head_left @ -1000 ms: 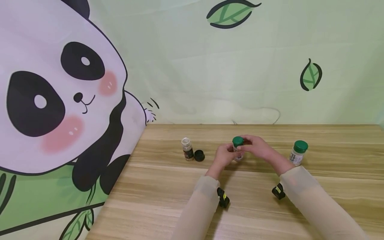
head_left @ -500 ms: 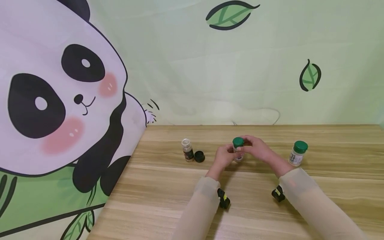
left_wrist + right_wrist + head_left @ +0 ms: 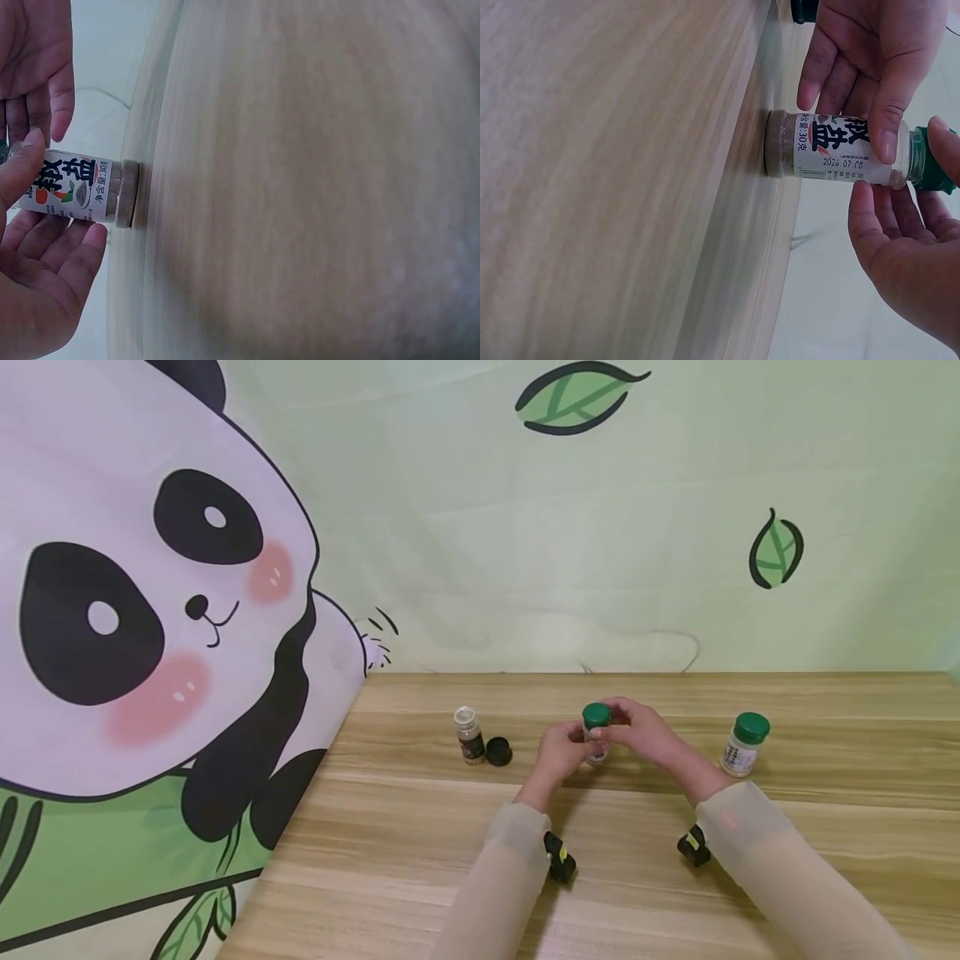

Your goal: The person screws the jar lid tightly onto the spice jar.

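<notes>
Near the back of the table, both hands are on one small seasoning bottle (image 3: 597, 757) with a green cap (image 3: 596, 715). My left hand (image 3: 558, 749) holds its body between thumb and fingers. My right hand (image 3: 643, 730) grips it at the top, thumb (image 3: 946, 150) against the green cap. In the left wrist view, the white label (image 3: 71, 184) bears dark characters and a small picture, and brownish powder fills the base. The bottle stands upright with its base at the tabletop. Fingers hide part of the cap and label.
To the left stands an uncapped clear bottle (image 3: 468, 739) with a dark label, a black cap (image 3: 498, 751) beside it. A second green-capped bottle (image 3: 742, 747) stands right, close to the right forearm. Behind the wooden table (image 3: 390, 827) hangs a panda-printed cloth (image 3: 465, 527).
Both hands stay on the bottle at the same spot, with barely any finger movement. The view has shifted very slightly, and the right sleeve now sits a little lower.
</notes>
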### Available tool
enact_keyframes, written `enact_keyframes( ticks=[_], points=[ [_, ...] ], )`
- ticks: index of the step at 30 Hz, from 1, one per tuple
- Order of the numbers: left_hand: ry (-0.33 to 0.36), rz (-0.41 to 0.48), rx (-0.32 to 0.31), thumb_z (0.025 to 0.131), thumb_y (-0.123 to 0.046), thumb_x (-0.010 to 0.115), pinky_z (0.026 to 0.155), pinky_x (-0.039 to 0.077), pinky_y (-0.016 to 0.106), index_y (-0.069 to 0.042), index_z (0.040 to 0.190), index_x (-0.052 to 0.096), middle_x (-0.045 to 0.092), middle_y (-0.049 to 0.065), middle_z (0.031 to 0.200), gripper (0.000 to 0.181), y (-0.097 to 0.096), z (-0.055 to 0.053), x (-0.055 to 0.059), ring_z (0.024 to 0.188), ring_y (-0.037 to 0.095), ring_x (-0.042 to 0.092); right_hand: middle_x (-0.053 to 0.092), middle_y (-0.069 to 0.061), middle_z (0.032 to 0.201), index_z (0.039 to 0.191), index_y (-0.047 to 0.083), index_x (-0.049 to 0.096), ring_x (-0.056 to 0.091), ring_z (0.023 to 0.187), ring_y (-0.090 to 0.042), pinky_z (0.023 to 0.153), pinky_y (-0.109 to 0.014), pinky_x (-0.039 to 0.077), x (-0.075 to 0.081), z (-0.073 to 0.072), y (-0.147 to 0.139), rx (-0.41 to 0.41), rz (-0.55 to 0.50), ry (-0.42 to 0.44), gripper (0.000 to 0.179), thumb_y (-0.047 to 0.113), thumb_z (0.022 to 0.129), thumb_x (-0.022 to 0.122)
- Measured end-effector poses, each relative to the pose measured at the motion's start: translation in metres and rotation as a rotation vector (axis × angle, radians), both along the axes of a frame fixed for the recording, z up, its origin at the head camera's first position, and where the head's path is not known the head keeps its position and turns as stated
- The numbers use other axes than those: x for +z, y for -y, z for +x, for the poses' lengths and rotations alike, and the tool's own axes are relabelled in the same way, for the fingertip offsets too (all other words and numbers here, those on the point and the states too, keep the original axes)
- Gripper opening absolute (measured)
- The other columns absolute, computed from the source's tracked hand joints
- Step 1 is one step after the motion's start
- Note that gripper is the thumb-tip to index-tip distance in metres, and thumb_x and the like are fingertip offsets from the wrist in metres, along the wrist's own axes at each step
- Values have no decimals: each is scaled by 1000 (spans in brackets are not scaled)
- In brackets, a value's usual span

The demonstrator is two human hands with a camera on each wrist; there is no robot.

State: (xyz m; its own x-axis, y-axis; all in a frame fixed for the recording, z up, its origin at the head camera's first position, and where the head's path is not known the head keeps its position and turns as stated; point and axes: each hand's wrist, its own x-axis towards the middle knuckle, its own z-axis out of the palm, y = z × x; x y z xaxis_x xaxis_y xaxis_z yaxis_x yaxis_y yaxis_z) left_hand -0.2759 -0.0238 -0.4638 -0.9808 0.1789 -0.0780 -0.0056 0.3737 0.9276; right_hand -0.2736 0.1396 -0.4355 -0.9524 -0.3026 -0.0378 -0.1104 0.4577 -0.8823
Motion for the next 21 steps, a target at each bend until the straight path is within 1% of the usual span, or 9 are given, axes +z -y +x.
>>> enact_keyframes(
  ticks=[7,15,21],
  points=[
    [5,3,9,90,-14,79,88,55,24,-5,120,75,77,13,120,32,0,1,0,110,19,71,55,-30,144,144,-6,47,50,136,-47,113,-60,43,-1,-1,3,-25,-8,12,55,22,100,66],
    [10,7,18,90,-14,78,90,56,25,-5,120,75,77,12,120,31,0,1,0,112,21,71,54,-31,143,144,-7,45,51,134,-47,111,-58,45,2,2,5,-48,-11,16,57,22,100,67],
    [22,30,15,91,-11,76,91,56,26,-4,121,75,77,13,120,30,0,1,-1,112,22,71,53,-32,143,145,-7,44,51,133,-47,111,-57,45,-1,0,6,-63,3,18,59,22,100,68]
  ],
)
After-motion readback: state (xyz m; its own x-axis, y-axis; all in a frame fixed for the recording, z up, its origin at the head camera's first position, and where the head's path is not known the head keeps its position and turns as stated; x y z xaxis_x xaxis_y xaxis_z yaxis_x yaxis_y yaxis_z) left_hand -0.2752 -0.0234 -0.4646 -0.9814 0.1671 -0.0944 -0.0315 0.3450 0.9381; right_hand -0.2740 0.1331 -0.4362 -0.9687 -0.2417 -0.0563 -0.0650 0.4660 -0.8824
